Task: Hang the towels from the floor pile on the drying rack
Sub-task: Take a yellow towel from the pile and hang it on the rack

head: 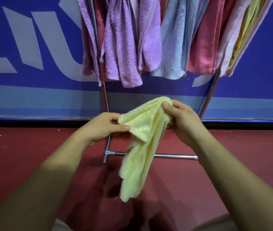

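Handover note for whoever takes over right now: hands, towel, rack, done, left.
Left hand: pinches a corner of the yellow towel.
Right hand: grips its bunched top.
Towel hangs between them in front of the drying rack, not on it.
Done: several hung towels fill the rack.
Left: spread and hang this one; floor pile out of view, so remaining count unknown.

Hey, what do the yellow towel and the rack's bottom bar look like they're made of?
The yellow towel: probably cotton terry, matte; its surface looks nubby and it drapes limply. The bottom bar: metal tube, likely steel, shiny; it shows bright highlights.
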{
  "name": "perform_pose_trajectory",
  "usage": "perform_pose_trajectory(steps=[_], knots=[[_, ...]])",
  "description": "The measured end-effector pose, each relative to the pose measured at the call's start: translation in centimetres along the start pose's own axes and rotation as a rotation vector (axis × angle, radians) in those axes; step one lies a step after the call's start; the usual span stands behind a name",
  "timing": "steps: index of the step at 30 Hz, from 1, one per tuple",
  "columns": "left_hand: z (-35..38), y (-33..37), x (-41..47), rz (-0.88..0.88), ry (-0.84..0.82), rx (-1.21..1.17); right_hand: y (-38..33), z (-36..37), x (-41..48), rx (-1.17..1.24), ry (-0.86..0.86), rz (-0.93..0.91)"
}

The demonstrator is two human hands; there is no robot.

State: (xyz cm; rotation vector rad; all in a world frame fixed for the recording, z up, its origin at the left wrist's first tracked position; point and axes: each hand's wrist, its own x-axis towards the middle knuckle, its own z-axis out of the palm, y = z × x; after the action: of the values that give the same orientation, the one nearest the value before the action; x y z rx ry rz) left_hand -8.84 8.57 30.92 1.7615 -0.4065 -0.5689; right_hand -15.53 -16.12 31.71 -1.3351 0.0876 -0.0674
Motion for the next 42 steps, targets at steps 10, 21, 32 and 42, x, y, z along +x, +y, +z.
perform_pose_trajectory(steps=[10,21,32,42], knots=[[2.3,1.7,0.6,0.219,0.116,-0.196,0.5,0.6,0.1,-0.045,-0.185,0.134],[2.4,0.9,0.7,0.206,0.016,0.105,0.8,1.9,0.1,-0.290,-0.290,0.089],[-0.5,-0.6,1.0,0.045,-0.037,0.879,0.6,-3.1,3.2,-0.609,0.421,-0.152],[-1.3,-0.7,0.6,0.067,0.081,0.540,1.7,-5.0,4.1,-0.476,0.556,-0.121]])
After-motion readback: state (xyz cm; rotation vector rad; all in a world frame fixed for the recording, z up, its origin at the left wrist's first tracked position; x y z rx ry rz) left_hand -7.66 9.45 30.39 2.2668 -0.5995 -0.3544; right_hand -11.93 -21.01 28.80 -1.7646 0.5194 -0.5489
